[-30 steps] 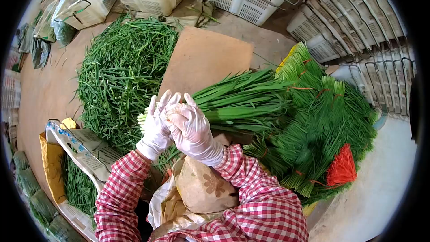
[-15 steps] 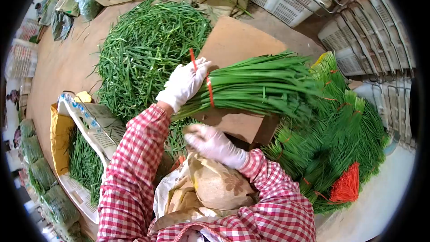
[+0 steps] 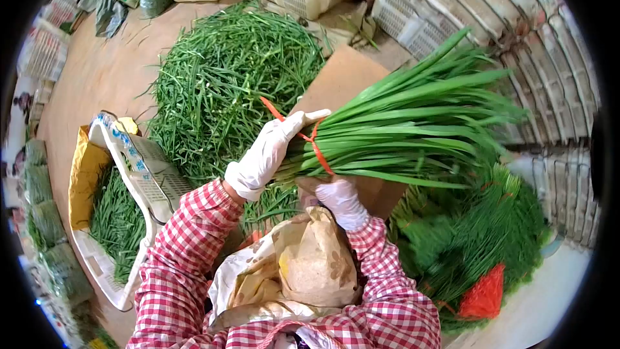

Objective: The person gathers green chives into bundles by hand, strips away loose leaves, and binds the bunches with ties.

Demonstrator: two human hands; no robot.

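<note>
A bunch of green chives point(image 3: 413, 129) is held up in front of me, its leaf tips fanning out to the right. An orange-red tie point(image 3: 321, 155) circles it near the stem end, with a loose end sticking up at the left. My left hand point(image 3: 268, 148), in a white glove, is closed around the stem end, its index finger stretched along the top beside the tie. Against the bunch's lower side, my right hand point(image 3: 341, 200), also gloved, grips from below; its fingertips are partly hidden by the stems. Below the bunch is a brown board-like block point(image 3: 349, 74).
Loose chives point(image 3: 232, 84) form a big heap behind my left hand. Tied bunches point(image 3: 484, 232) lie at right, with a bundle of red ties point(image 3: 483, 292) on them. A white crate point(image 3: 145, 203) with greens stands at left. Stacked crates point(image 3: 549, 77) line the right back.
The bunch has risen off the block and tilted, its leaf tips swinging up to the right. My right hand has moved right and up to the bunch's underside.
</note>
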